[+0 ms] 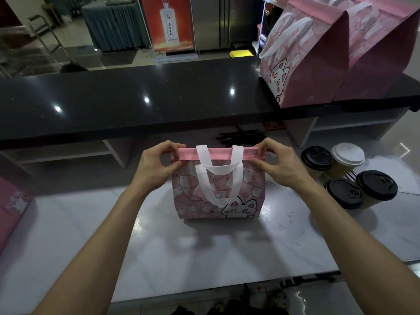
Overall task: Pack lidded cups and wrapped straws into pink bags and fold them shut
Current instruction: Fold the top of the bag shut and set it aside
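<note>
A pink bag [218, 194] with a cat print and white handles stands upright on the white worktop [204, 251], its top edge folded over into a flat pink strip. My left hand [156, 164] pinches the strip's left end and my right hand [277, 164] pinches its right end. What is inside the bag is hidden. To the right stand several lidded paper cups: one with a white lid [347, 154] and three with black lids [317, 158] [343, 193] [376, 185]. Dark wrapped straws [238, 137] lie behind the bag under the counter.
A black counter [136, 98] runs across behind the worktop. Two folded pink bags [304, 55] [381, 51] stand on its right end. Another pink bag [11, 208] shows at the left edge. The worktop's front edge is near my body.
</note>
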A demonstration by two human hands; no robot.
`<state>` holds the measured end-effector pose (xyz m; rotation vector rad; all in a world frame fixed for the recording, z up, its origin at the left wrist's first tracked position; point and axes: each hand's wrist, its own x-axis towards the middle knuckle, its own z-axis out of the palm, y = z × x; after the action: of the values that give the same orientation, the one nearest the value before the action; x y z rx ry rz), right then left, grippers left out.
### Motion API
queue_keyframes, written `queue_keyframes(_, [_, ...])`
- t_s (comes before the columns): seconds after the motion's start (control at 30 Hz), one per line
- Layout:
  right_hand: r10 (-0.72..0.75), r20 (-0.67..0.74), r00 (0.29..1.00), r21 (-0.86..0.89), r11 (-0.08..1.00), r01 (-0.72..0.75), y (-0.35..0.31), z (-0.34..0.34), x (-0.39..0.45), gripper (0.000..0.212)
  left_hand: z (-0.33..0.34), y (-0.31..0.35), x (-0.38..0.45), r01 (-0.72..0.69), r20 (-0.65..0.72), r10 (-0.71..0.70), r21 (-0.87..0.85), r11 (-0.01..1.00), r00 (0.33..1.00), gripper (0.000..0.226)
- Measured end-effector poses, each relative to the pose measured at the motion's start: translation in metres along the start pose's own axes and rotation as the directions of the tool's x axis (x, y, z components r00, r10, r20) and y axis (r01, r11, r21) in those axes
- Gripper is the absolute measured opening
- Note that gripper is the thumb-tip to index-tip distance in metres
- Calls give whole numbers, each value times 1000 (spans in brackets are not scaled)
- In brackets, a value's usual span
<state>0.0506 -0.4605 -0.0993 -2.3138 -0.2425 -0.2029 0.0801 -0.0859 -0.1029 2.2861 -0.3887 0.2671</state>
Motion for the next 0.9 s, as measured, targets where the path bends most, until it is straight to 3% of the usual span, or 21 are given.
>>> queue_keyframes(0.17, [38, -2, 999, 53, 998, -38, -2, 2, 1, 48, -5, 0, -3, -26, 17, 26, 7, 1000, 1000, 38])
queue_keyframes(0.33, [53, -4, 999, 10, 999, -53, -2, -1, 5, 21, -7, 5, 4, 11, 25, -11, 27, 1000, 1000, 44])
queue_keyframes(0.6, [23, 88, 996, -157, 988, -9, -2, -12, 21, 29, -15, 5, 17, -23, 91, 12, 121, 992, 996, 19])
queue_keyframes(0.77, [-27, 85, 996, -171, 984, 41, 7, -11, 18, 13, -15, 5, 18, -84, 129, 52, 253, 964, 990, 15])
queue_keyframes(0.9, [-42, 53, 998, -158, 986, 49, 15, -10, 12, 20, -11, 7, 14, -175, 133, 139, 314, 933, 981, 18])
